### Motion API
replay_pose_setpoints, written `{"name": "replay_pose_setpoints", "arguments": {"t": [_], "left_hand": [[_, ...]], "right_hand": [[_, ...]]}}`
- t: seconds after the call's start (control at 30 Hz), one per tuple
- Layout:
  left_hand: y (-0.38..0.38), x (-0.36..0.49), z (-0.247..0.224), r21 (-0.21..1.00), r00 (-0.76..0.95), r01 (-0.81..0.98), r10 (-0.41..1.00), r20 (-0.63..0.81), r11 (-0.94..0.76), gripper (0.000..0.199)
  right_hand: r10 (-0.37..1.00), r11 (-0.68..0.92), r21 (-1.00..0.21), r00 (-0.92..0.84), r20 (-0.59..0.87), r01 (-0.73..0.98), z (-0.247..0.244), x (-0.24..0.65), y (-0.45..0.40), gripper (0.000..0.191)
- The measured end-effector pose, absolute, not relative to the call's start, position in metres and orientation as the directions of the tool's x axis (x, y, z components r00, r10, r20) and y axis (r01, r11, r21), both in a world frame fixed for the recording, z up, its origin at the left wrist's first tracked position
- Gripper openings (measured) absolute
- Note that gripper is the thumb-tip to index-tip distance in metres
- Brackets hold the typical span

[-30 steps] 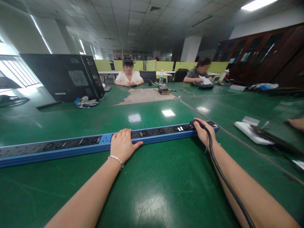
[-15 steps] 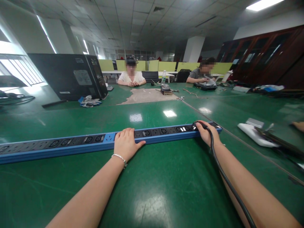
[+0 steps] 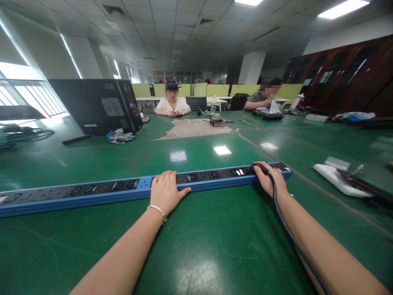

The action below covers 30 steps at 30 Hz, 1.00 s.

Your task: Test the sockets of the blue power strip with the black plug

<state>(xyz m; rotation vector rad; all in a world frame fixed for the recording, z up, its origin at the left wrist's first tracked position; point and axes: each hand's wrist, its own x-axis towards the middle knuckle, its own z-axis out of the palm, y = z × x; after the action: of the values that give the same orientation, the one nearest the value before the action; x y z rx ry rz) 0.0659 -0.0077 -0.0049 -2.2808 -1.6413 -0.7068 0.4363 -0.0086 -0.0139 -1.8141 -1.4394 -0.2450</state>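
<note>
A long blue power strip with a row of black sockets lies across the green table. My left hand is wrapped over its middle, fingers across the top and thumb along the front side, beside a blue socket. Near the strip's right end, my right hand pinches a black power plug against the socket face; how deep the plug sits is hidden by the fingers. Its black power cord runs down along my right forearm toward the bottom edge.
A black computer case stands at the back left, with work gloves before it. Two people sit across the table. Near them are a water bottle and a small metal device. A white device lies at right.
The whole view has shifted slightly, so everything appears a little lower and further right. My right hand still holds the plug at nearly the same spot. The left hand keeps its grip.
</note>
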Motion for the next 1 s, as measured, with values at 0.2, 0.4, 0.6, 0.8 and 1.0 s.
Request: {"name": "replay_pose_setpoints", "arguments": {"t": [0.2, 0.4, 0.6, 0.8, 1.0], "left_hand": [[-0.009, 0.066, -0.005, 0.085, 0.245, 0.938, 0.819, 0.518, -0.335, 0.063], [-0.008, 0.066, -0.005, 0.089, 0.246, 0.937, 0.816, 0.524, -0.339, 0.064], [-0.007, 0.066, -0.005, 0.079, 0.251, 0.937, 0.815, 0.522, -0.339, 0.065], [-0.007, 0.066, -0.005, 0.071, 0.257, 0.937, 0.816, 0.519, -0.341, 0.066], [-0.007, 0.066, -0.005, 0.073, 0.253, 0.939, 0.821, 0.512, -0.335, 0.065]], "right_hand": [[0.688, -0.081, -0.367, 0.318, 0.652, 0.927, -0.033, 0.436, -0.008, 0.039], [0.696, -0.157, -0.369, 0.368, 0.617, 0.916, -0.031, 0.433, -0.01, 0.046], [0.686, -0.143, -0.418, 0.394, 0.611, 0.897, -0.031, 0.432, -0.009, 0.046], [0.654, -0.038, -0.517, 0.413, 0.634, 0.855, -0.032, 0.432, -0.008, 0.045], [0.496, 0.048, -0.643, 0.541, 0.679, 0.764, -0.022, 0.429, -0.009, 0.05]]}}
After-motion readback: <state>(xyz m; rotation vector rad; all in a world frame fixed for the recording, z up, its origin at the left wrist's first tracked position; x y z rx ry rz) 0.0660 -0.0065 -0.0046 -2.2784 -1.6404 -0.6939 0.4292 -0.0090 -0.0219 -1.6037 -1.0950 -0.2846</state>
